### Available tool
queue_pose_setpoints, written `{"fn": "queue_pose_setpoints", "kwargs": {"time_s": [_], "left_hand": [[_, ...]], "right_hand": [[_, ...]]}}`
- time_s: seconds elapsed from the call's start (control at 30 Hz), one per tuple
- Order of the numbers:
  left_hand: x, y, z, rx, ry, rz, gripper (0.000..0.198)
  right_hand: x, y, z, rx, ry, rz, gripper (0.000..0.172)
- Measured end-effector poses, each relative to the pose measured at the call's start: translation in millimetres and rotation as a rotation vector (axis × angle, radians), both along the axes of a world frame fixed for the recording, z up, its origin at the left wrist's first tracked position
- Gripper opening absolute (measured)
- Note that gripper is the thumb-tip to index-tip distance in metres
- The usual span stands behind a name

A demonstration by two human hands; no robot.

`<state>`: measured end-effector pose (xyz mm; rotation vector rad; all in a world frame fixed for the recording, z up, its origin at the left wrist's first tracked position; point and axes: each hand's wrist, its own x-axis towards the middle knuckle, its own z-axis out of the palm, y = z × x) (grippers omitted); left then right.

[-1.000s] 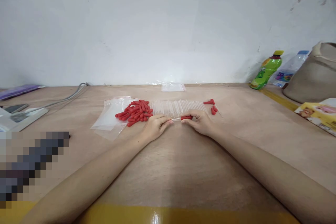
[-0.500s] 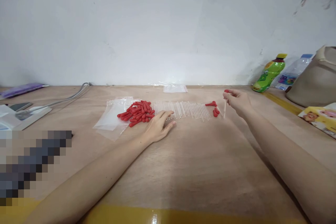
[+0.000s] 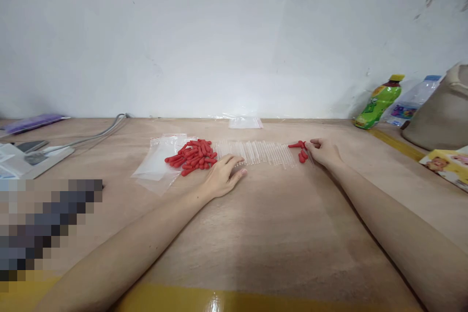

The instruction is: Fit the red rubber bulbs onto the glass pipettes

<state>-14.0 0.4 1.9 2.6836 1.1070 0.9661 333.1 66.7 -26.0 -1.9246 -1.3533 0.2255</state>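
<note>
My left hand (image 3: 221,175) lies palm down with fingers stretched out. Its fingertips rest at the near left end of a row of clear thin tubes (image 3: 268,153), and beside it is a heap of red rubber bulbs (image 3: 195,156). Low over the table at the right end of the row, my right hand (image 3: 323,152) is closed in a pinch on a dropper. The fingers mostly hide this dropper, a pale tube with a red bulb. Just left of the fingertips lie several more red bulbs (image 3: 302,157).
Clear zip bags (image 3: 151,161) lie under and left of the heap; another small bag (image 3: 245,123) is by the wall. At right stand a green bottle (image 3: 380,102), a clear bottle (image 3: 411,105) and a beige bag (image 3: 435,117). A cable (image 3: 98,132) runs along the left.
My right hand has come down toward the table beside the loose red bulbs; the dropper it held upright is now mostly out of sight. My left hand has stayed in place.
</note>
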Motion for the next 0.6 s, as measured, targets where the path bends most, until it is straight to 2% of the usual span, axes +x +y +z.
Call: {"fn": "queue_pose_setpoints", "kwargs": {"time_s": [0.1,0.2,0.3,0.43,0.6], "left_hand": [[0,0,-0.2,0.003,0.005,0.001,0.030],[1,0,-0.4,0.013,0.001,-0.002,0.029],[1,0,-0.5,0.022,-0.002,-0.009,0.028],[2,0,-0.3,0.017,0.005,-0.006,0.027],[2,0,0.1,0.049,-0.011,0.023,0.021]], "right_hand": [[-3,-3,1.7,0.029,-0.046,0.053,0.045],[-8,-5,3.1,0.111,-0.228,0.148,0.039],[-15,-5,4.9,0.079,-0.377,0.177,0.037],[-25,0,8.0,-0.028,-0.420,0.163,0.035],[-32,7,11.0,0.005,-0.428,0.198,0.021]]}}
